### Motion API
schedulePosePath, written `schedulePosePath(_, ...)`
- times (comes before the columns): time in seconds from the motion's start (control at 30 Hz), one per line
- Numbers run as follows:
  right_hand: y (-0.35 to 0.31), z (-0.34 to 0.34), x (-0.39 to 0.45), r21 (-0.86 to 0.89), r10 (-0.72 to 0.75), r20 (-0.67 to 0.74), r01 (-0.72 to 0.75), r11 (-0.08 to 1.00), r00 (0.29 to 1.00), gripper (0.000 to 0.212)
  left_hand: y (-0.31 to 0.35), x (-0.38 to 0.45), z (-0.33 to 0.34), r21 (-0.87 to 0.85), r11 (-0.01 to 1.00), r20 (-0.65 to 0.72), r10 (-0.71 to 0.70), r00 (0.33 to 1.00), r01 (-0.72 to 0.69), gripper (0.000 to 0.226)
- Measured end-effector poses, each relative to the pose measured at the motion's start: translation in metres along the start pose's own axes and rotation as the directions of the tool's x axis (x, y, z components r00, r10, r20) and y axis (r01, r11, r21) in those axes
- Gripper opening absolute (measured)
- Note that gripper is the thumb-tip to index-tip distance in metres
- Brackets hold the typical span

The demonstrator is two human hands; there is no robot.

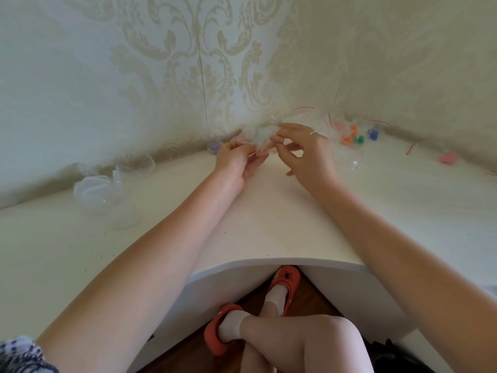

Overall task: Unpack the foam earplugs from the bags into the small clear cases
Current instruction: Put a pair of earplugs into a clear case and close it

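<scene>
Hands, two: left (236,160) and right (304,152) both pinching one clear bag (262,142); loose earplugs (353,137) beyond right hand, count unclear.

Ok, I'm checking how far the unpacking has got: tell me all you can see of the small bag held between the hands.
The small bag is thin clear plastic, crumpled and glossy, with a pinkish tint inside that may be an earplug; it is too blurred to tell. It is held up just above the white desk, near the wall corner. The left hand pinches its left side and the right hand pinches its top with curled fingers. Whether it is open is unclear.
</scene>
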State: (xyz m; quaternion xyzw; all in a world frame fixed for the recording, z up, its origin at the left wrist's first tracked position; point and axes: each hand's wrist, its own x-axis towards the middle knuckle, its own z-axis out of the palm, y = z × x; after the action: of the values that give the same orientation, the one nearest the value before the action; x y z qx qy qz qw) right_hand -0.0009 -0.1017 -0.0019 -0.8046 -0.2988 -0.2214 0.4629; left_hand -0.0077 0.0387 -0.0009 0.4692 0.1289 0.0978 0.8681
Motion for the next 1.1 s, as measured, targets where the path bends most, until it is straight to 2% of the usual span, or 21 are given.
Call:
schedulePosePath(0.1,0.001,-0.001,0.005,0.285,0.229,-0.009,-0.217,0.934,0.973,0.020,0.002,0.006,-0.005,0.004,0.999,-0.075,0.047,0.996,-0.047,0.017)
schedulePosePath(0.17,0.003,-0.006,0.008,0.433,0.336,0.123,-0.355,0.828,0.934,0.015,0.001,0.008,-0.007,0.106,0.987,-0.115,0.130,0.985,-0.118,0.016)
schedulePosePath(0.2,0.004,-0.008,0.008,0.458,0.343,0.200,-0.397,0.795,0.918,0.011,-0.001,0.008,-0.006,0.164,0.974,-0.114,0.173,0.978,-0.153,0.019)
schedulePosePath(0.3,0.008,-0.006,0.006,0.445,0.310,0.311,-0.426,0.788,0.898,0.009,-0.005,0.000,-0.001,0.256,0.942,0.037,0.215,0.976,-0.218,0.023)
schedulePosePath(0.37,0.009,-0.003,0.007,0.443,0.325,0.255,-0.409,0.798,0.911,0.006,-0.009,-0.002,0.000,0.320,0.914,0.138,0.214,0.967,-0.248,0.021)
schedulePosePath(0.43,0.013,-0.003,0.011,0.303,0.316,0.053,-0.317,0.899,0.947,0.007,-0.010,-0.001,-0.003,0.447,0.838,0.165,0.267,0.950,-0.313,0.018)
schedulePosePath(0.5,0.021,-0.009,0.015,0.107,0.219,-0.137,-0.206,0.973,0.966,0.010,-0.011,0.001,-0.008,0.630,0.645,0.197,0.406,0.893,-0.432,0.016)
schedulePosePath(0.57,0.029,-0.018,0.018,-0.053,0.112,-0.204,-0.126,0.991,0.972,0.012,-0.010,-0.005,-0.012,0.749,0.428,0.279,0.487,0.827,-0.505,0.017)
schedulePosePath(0.63,0.038,-0.023,0.023,-0.249,0.068,-0.174,-0.111,0.962,0.982,0.015,-0.008,-0.011,-0.012,0.814,0.277,0.338,0.488,0.804,-0.510,0.019)
schedulePosePath(0.7,0.048,-0.026,0.029,-0.395,0.115,-0.129,-0.158,0.905,0.985,0.018,-0.006,-0.017,-0.012,0.847,0.186,0.370,0.467,0.803,-0.498,0.017)
schedulePosePath(0.8,0.053,-0.029,0.039,-0.604,0.268,-0.081,-0.261,0.753,0.960,0.017,0.001,-0.026,-0.013,0.860,0.130,0.389,0.461,0.798,-0.494,0.015)
schedulePosePath(0.87,0.048,-0.030,0.040,-0.700,0.318,-0.056,-0.264,0.664,0.946,0.017,0.007,-0.033,-0.017,0.869,0.091,0.396,0.461,0.794,-0.486,0.014)
schedulePosePath(0.97,0.037,-0.030,0.037,-0.764,0.262,-0.093,-0.238,0.600,0.961,0.021,0.020,-0.042,-0.028,0.892,-0.002,0.402,0.463,0.790,-0.452,0.003)
schedulePosePath(1.03,0.027,-0.029,0.030,-0.789,0.193,-0.111,-0.205,0.579,0.975,0.021,0.030,-0.047,-0.041,0.903,-0.123,0.418,0.469,0.778,-0.411,0.015)
schedulePosePath(1.1,0.020,-0.028,0.022,-0.775,0.106,-0.091,-0.138,0.617,0.990,0.018,0.038,-0.053,-0.058,0.908,-0.213,0.418,0.460,0.783,-0.360,0.022)
